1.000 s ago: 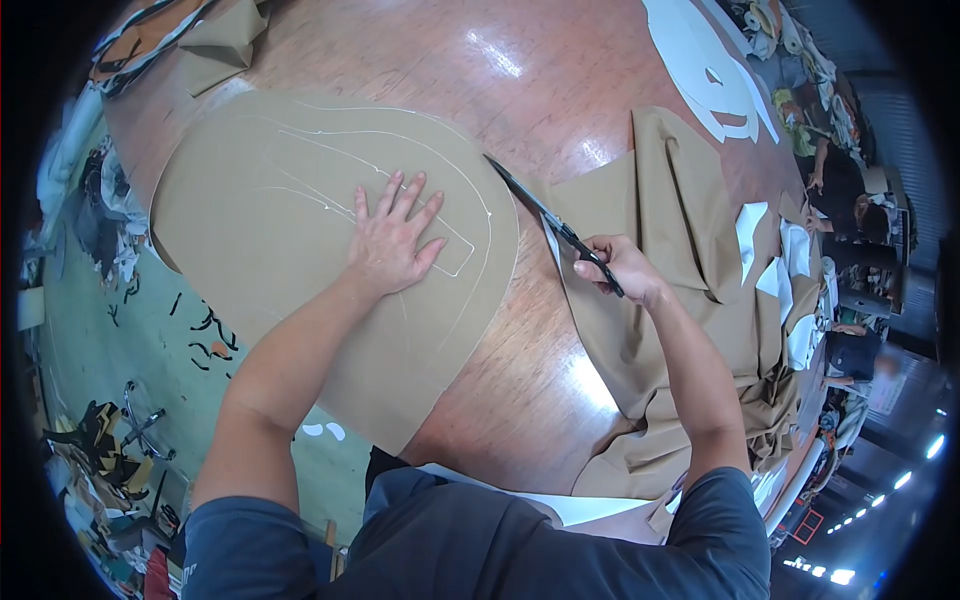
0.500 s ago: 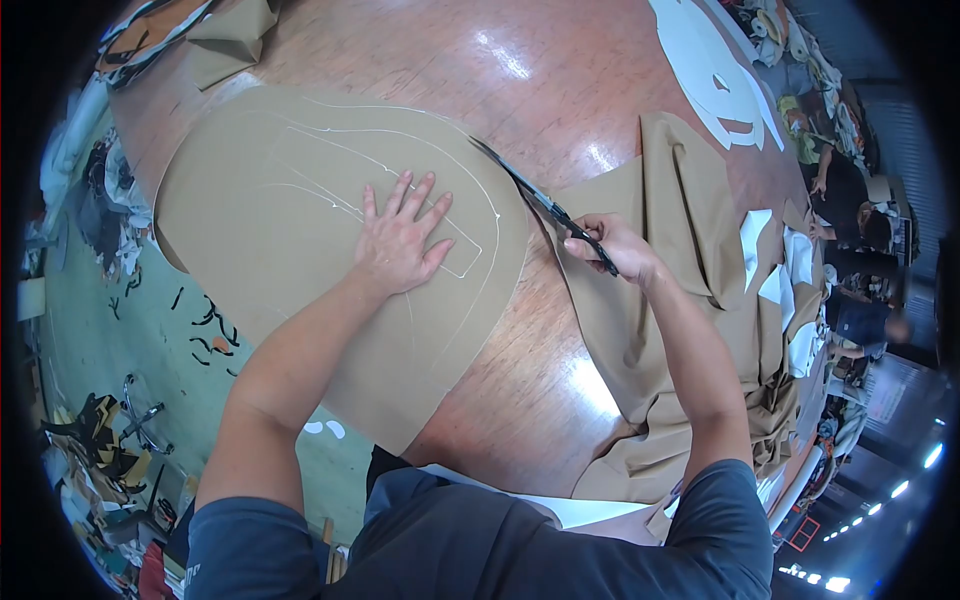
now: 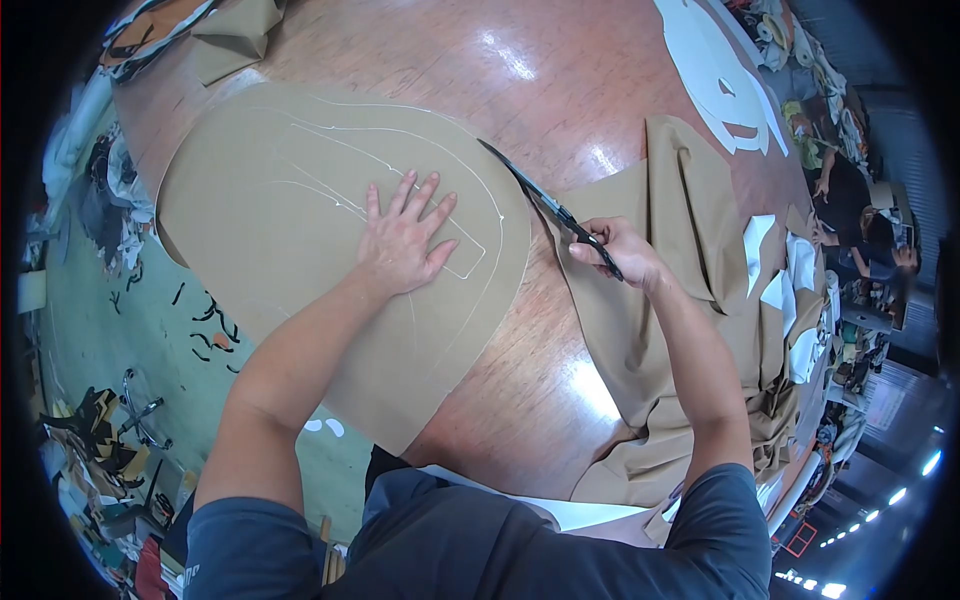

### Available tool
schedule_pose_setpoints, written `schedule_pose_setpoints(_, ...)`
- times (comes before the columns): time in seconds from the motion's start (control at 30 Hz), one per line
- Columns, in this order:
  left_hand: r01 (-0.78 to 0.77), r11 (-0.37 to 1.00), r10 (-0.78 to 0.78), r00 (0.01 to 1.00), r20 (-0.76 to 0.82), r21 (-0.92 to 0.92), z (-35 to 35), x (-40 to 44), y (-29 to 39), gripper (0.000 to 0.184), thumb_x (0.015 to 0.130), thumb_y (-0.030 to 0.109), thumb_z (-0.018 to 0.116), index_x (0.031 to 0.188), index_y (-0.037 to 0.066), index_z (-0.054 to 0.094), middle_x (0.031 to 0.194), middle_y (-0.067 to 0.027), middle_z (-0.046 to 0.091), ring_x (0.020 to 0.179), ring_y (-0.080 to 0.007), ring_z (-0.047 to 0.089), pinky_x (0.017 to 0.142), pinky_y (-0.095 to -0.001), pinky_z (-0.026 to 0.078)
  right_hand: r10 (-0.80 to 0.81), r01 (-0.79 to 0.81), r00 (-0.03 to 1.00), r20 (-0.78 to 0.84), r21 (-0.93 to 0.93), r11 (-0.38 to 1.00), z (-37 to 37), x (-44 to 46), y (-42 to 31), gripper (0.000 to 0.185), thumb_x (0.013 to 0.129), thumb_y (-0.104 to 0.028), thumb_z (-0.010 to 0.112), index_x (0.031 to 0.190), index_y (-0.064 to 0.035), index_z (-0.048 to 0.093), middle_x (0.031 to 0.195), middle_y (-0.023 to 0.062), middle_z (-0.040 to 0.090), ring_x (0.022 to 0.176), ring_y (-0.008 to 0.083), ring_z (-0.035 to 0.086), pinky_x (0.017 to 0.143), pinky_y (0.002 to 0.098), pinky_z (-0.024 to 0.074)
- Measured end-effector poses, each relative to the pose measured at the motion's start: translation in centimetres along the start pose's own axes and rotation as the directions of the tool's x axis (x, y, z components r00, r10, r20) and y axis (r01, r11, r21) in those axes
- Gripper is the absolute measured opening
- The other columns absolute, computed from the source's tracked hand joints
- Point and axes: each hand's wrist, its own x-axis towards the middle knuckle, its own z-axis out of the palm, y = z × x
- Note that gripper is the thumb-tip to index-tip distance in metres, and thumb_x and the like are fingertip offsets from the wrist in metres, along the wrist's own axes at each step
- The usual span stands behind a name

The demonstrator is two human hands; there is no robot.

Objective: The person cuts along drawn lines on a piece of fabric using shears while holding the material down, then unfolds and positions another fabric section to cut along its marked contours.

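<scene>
My left hand (image 3: 408, 237) lies flat with fingers spread on a tan sheet of material (image 3: 300, 240) that bears white drawn outlines. In my right hand (image 3: 612, 248) is a pair of dark scissors (image 3: 555, 208), gripped by the handles. Their long blades point up and left, and the tips lie at the sheet's upper right edge. Just right of the blades, a large folded piece of the same tan material (image 3: 690, 215) lies crumpled on the wooden table (image 3: 560, 340). Whether the blades are closed on the material is hard to make out.
White pattern pieces (image 3: 715, 75) lie at the far right of the table. White scraps (image 3: 757, 245) rest on the folded tan material. Another tan piece (image 3: 237, 40) sits at the top left. On the green floor (image 3: 190, 340) are black offcuts. Other people (image 3: 850, 200) are at the right.
The view has shifted very slightly. Both hands, the scissors and the tan sheet keep nearly the same places. A person at the far right has moved.
</scene>
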Motion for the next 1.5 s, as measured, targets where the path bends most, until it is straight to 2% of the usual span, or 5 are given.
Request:
schedule_pose_setpoints(0.57,-0.006,1.0,0.006,1.0,0.0,-0.014,-0.2,0.0,0.0,0.07,0.101,0.054,0.059,0.163,0.025,0.045,0.176,-0.0095,0.028,0.164,-0.0375,0.019,0.124,-0.0797,0.016,0.007,-0.008,0.999,0.035,0.035,0.999,-0.5,-0.2,0.3,0.06,0.081,-0.048,0.095,0.111,-0.0033,0.071,0.068,-0.005,0.058,0.054,0.0061,0.05,0.049,0.0246,0.0391)
schedule_pose_setpoints(0.97,-0.001,1.0,0.002,1.0,0.03,-0.022,-0.4,0.0,0.0,0.07,0.101,0.055,0.058,0.164,0.025,0.045,0.177,-0.0095,0.027,0.165,-0.0377,0.016,0.124,-0.0794,0.015,-0.023,0.022,0.999,0.047,0.018,1.0,-0.3,2.7,-2.1,0.056,0.084,-0.041,0.095,0.113,0.0009,0.072,0.073,-0.0036,0.059,0.057,0.0072,0.052,0.05,0.0254,0.0411)
schedule_pose_setpoints(1.07,-0.009,1.0,0.008,1.0,-0.009,-0.028,0.0,0.0,-0.1,0.07,0.1,0.054,0.061,0.162,0.025,0.047,0.176,-0.01,0.029,0.164,-0.0382,0.019,0.123,-0.0799,0.016,-0.046,0.047,0.998,0.05,-0.023,0.999,-0.1,3.2,-3.1,0.058,0.08,-0.054,0.094,0.106,-0.0074,0.071,0.069,-0.0057,0.058,0.054,0.0056,0.05,0.049,0.0247,0.0379)
schedule_pose_setpoints(1.13,-0.03,0.999,0.026,0.996,-0.09,-0.038,0.4,-0.1,-0.2,0.069,0.097,0.052,0.066,0.158,0.023,0.052,0.173,-0.0112,0.033,0.162,-0.0393,0.025,0.12,-0.0812,0.021,-0.043,0.044,0.998,0.044,-0.03,0.999,-0.3,3.4,-2.9,0.058,0.079,-0.053,0.095,0.105,-0.0076,0.071,0.069,-0.0061,0.058,0.054,0.0054,0.049,0.049,0.0243,0.0375)
schedule_pose_setpoints(1.5,-0.024,0.999,0.022,0.997,-0.069,-0.034,0.3,-0.1,-0.2,0.069,0.098,0.053,0.065,0.16,0.024,0.051,0.174,-0.0112,0.032,0.163,-0.0391,0.023,0.121,-0.0807,0.019,-0.051,0.052,0.998,0.024,-0.066,0.996,-0.5,3.5,-2.8,0.056,0.078,-0.052,0.096,0.103,-0.0073,0.072,0.068,-0.0074,0.056,0.052,0.0044,0.048,0.048,0.0239,0.036)
